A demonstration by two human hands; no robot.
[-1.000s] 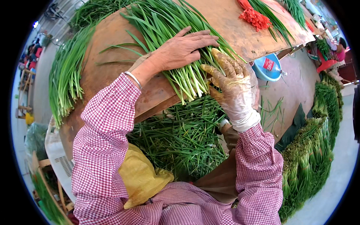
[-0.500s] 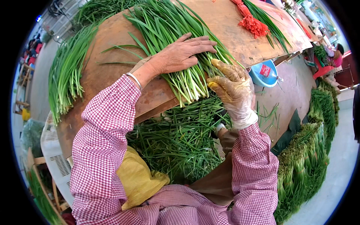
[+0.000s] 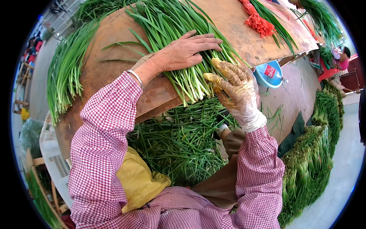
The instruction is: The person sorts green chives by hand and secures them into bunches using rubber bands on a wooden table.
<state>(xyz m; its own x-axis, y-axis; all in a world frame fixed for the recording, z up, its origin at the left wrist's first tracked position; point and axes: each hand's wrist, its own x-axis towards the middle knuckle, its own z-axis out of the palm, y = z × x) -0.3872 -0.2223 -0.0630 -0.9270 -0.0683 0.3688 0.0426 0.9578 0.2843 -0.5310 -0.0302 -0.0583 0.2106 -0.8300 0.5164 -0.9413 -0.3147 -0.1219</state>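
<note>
A thick bunch of garlic chives [image 3: 167, 30] lies on the wooden table, its pale stem ends reaching over the near edge. My bare left hand [image 3: 183, 51] rests flat across the stems, fingers stretched out, a bracelet on its wrist. At the right side of the stem ends is my right hand [image 3: 233, 82], in a stained pale glove. Its thumb and fingers are apart, and I see nothing held between them. Whether its fingertips touch the outermost stems is hard to tell.
Another chive bundle [image 3: 70, 68] lies at the table's left. Red ties [image 3: 260, 23] lie at the far right on the tabletop [image 3: 114, 38]. Loose green leaves [image 3: 179, 141] pile below the near edge. A blue basin [image 3: 268, 81] and stacked bundles [image 3: 309, 164] stand to the right.
My right hand has drawn slightly back from the stems and its thumb has spread up and left. My left hand stays nearly in place. Greens have come into view at the far upper right.
</note>
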